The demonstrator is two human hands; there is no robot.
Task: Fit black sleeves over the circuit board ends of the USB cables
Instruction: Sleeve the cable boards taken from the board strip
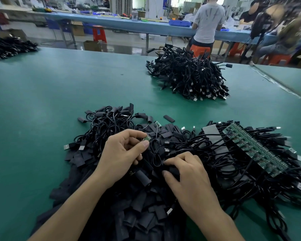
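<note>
**Board in the left hand, sleeve under the right**

The small green circuit board (147, 137) sits at the tips of the left hand (123, 152), pinched between thumb and forefinger above the middle of the heap. Its free end pokes out up and to the right, away from the person, and its long axis seems to run the same way. A looped black cable (155, 154) lies just below it; where the two join is hidden.

Down and to the right, near but apart, the right hand (188, 173) curls its fingers round a black sleeve (173, 170) on the pile of loose sleeves (142, 206). The sleeve appears to lie roughly crosswise; which way its mouth faces I cannot tell. By my reading, it has to rise leftward and turn in line with the board.

Farther right, a row of unsleeved boards (254, 145) rests on the green desk (42, 101).
</note>
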